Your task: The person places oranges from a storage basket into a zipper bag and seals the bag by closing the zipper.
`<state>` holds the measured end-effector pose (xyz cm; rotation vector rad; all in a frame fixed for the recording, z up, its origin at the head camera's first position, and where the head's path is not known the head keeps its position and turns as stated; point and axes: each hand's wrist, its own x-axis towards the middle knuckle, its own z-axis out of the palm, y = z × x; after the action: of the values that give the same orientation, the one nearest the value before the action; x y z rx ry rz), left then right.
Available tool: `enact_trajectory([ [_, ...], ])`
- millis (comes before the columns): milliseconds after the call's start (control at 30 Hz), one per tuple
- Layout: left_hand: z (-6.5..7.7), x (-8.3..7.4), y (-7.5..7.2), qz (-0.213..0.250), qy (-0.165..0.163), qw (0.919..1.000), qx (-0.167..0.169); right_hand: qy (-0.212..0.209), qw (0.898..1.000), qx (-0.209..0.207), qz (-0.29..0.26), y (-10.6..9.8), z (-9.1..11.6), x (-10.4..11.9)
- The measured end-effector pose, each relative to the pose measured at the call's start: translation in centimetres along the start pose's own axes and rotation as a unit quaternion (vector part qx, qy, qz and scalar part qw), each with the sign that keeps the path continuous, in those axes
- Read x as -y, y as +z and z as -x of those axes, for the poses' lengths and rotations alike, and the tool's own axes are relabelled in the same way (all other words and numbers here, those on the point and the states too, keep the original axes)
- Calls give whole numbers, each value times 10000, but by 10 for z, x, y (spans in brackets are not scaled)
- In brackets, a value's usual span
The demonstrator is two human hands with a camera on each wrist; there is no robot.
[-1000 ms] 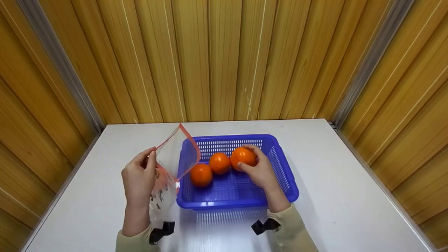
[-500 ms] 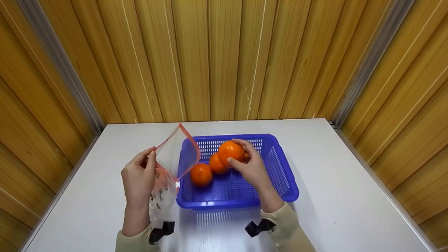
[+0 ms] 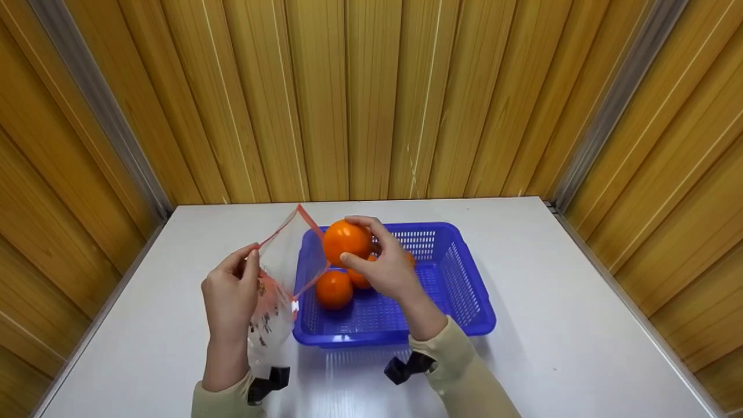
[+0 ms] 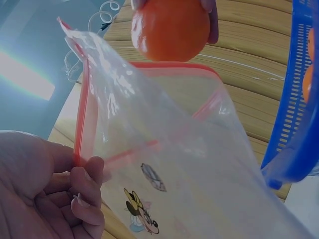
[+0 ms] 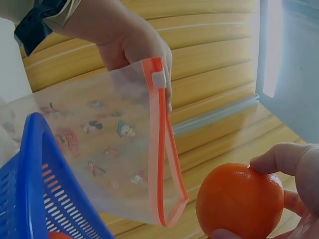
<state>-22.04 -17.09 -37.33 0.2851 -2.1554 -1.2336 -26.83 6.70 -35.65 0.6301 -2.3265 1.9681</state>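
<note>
My left hand pinches the red edge of a clear zip bag, whose mouth gapes toward the right. Cartoon prints cover the bag, and a white slider sits at one end of its red zip. In my right hand, thumb and fingers grip an orange, raised above the basket close to the bag's mouth. From the left wrist view, this orange shows just beyond the red rim. Below it, another orange lies in the blue basket, with two more partly hidden behind my right hand.
The basket stands on a white table, its left side overlapped by the bag in the head view. Wood-patterned panels enclose the table at the back and both sides.
My right hand has lifted the orange from the basket's right part and carried it left and up toward the bag's mouth. My left hand and the bag have stayed still.
</note>
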Motion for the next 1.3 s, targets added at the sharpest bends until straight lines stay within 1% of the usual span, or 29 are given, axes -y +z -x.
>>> enact_trajectory([
  [100,0,0,0,-4,12,10000,-14,-85,9997,190,105,7,-3,5],
  [300,0,-1,-1,-25,-21,10000,5,-197,9985,407,307,21,-8,9],
  [467,0,-1,-1,-31,-127,9999,68,-286,9966,610,472,32,-13,10],
  [633,0,-3,-2,42,-309,9994,148,-403,9940,785,650,45,-17,11],
  [700,0,-3,-2,49,-317,9994,155,-447,9926,877,717,50,-19,11],
  [767,0,-3,-2,41,-272,9995,146,-515,9899,954,909,55,-20,11],
  [833,0,-2,-2,19,-191,9997,121,-573,9852,1040,1239,59,-21,11],
  [933,-1,-1,-1,-7,-82,9999,84,-615,9742,1146,1846,65,-21,11],
  [1000,-1,-1,-1,-9,-59,10000,76,-590,9674,1272,2110,67,-21,11],
  [1133,0,-1,-1,-7,-80,9999,76,-563,9586,1490,2360,71,-21,10],
  [1300,0,-2,-2,-32,-118,9999,81,-546,9543,1608,2458,73,-21,9],
])
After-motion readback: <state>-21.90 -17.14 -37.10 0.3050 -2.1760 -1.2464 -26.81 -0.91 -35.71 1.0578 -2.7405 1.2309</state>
